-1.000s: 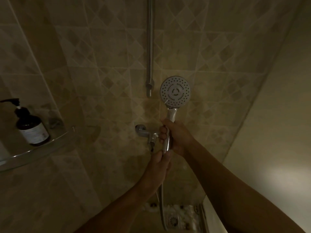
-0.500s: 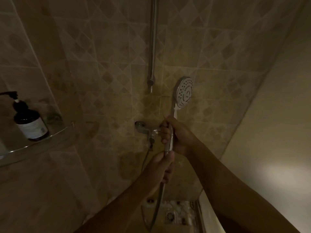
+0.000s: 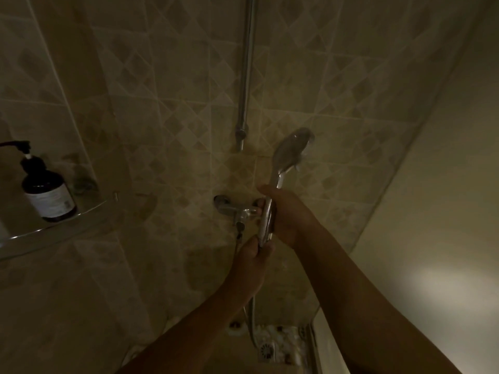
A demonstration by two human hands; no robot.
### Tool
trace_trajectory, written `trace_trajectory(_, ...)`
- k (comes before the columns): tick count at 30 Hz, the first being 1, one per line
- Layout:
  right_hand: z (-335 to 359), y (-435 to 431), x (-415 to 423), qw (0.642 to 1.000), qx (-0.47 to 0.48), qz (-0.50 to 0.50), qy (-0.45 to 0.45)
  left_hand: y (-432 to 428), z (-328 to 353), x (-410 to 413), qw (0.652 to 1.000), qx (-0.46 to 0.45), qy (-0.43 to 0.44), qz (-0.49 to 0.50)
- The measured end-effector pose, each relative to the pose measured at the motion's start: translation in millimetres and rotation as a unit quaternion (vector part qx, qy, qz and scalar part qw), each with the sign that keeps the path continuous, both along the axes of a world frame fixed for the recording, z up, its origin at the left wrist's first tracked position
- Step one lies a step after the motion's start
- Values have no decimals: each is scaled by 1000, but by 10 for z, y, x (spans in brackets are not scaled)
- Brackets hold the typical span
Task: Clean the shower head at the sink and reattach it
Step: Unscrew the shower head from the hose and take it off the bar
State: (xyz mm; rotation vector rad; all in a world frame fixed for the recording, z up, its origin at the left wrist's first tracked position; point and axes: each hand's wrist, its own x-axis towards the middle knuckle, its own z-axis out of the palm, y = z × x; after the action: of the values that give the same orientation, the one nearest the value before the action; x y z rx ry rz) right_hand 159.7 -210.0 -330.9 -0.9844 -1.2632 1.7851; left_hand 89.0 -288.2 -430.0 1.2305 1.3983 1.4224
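The chrome shower head (image 3: 293,149) stands upright in front of the tiled wall, its round face turned away so I see its shiny back. My right hand (image 3: 286,211) grips the middle of its handle. Just below, my left hand (image 3: 252,263) holds the handle's bottom end where the hose (image 3: 252,325) joins. The hose hangs down toward the floor. The wall tap (image 3: 235,210) sits just left of my right hand.
A vertical chrome rail (image 3: 247,71) runs up the wall above the tap. A dark pump bottle (image 3: 47,193) stands on a glass corner shelf (image 3: 59,230) at the left. A floor drain (image 3: 266,349) lies below. A plain wall closes the right side.
The shower head has turned about its handle: its nozzle face pointed at me, then sideways, and now faces away. Both hands have stayed on the handle.
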Motion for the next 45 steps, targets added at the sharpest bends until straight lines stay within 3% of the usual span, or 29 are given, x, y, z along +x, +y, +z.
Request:
trace_trajectory(3, 24, 57, 65, 997, -35, 27, 59, -75, 143, 39, 997, 3, -31, -73)
trace_trajectory(6, 17, 109, 207, 972, -95, 132, 169, -152, 231, 66, 986, -10, -77, -147)
trace_trajectory(8, -18, 99, 252, 960, -102, 173, 194, -180, 232, 91, 977, -21, -119, -173)
trace_trajectory(14, -159, -14, 109, 992, -58, 5, 108, -96, 51, 92, 991, -31, -103, -84)
trace_trajectory(16, -186, -71, 48, 998, -2, -48, 44, -54, -33, 53, 994, -29, -92, -53)
trace_trajectory(18, -205, -111, 13, 996, 53, -70, -36, -20, -97, 20, 997, -28, -70, -18)
trace_trajectory(21, -222, -132, -36, 993, 35, -81, -79, 13, -148, 36, 999, -37, -17, 25)
trace_trajectory(24, -202, -148, -63, 991, 36, -122, -49, 15, -81, 79, 999, -49, -5, 13)
trace_trajectory(27, -157, -108, -30, 991, 17, -131, -21, -16, 47, 111, 997, -31, -60, -37)
trace_trajectory(31, -98, 31, 66, 994, -60, -17, 88, -58, 181, 75, 993, -23, -76, -92)
trace_trajectory(35, -103, 102, 145, 972, -77, 128, 181, -80, 232, 67, 991, 0, -73, -115)
trace_trajectory(42, -134, 115, 133, 995, 20, 42, 90, -4, 127, 1, 999, 16, -22, -46)
trace_trajectory(45, -151, 62, 94, 995, 77, -56, -2, 62, 35, -22, 999, 39, -3, -7)
